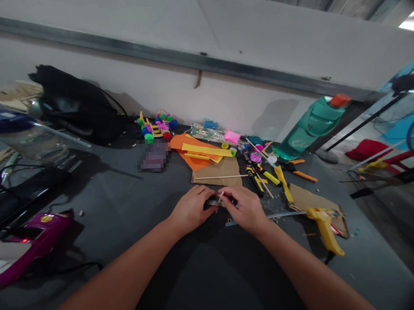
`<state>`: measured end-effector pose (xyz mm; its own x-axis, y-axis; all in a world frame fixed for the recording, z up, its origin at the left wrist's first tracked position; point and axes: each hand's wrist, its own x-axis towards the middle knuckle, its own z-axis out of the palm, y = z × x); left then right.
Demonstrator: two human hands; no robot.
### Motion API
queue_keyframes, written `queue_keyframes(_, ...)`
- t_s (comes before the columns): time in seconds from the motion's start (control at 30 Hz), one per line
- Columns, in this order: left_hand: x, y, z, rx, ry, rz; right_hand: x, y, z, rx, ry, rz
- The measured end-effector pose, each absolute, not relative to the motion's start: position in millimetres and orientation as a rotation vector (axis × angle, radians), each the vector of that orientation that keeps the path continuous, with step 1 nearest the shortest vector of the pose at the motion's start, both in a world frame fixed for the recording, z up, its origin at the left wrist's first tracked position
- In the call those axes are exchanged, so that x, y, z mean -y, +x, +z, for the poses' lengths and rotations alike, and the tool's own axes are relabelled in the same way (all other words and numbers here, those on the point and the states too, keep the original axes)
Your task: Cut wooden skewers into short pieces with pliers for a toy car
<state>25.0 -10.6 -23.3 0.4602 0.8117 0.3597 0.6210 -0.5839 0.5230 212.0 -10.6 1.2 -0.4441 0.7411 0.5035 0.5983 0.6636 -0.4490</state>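
My left hand (191,209) and my right hand (243,210) meet low in the middle of the dark workbench (126,216). Between them they hold a small grey object (212,203), partly hidden by my fingers. A thin white stick (221,196) pokes up beside my right fingers. Its exact link to the grey object cannot be made out. Right of my right hand, a yellow hot glue gun (323,227) lies on a cardboard piece (309,198). A long grey rod (267,216) runs from it towards my right wrist.
Orange and yellow foam sheets (196,151), cardboard (217,173), wooden skewers, yellow-handled tools (256,180) and colourful wheeled toy parts (154,127) lie ahead. A teal bottle (310,127) stands by the wall. A magenta device (37,242) sits at left.
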Motion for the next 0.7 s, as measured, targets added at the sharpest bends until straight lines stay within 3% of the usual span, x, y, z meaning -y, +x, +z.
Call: queue_keyframes(0.7,11.4,26.1,-23.0,-1.252,2.397,0.836,10.1,213.6,1.0,2.299,-0.909,-0.046)
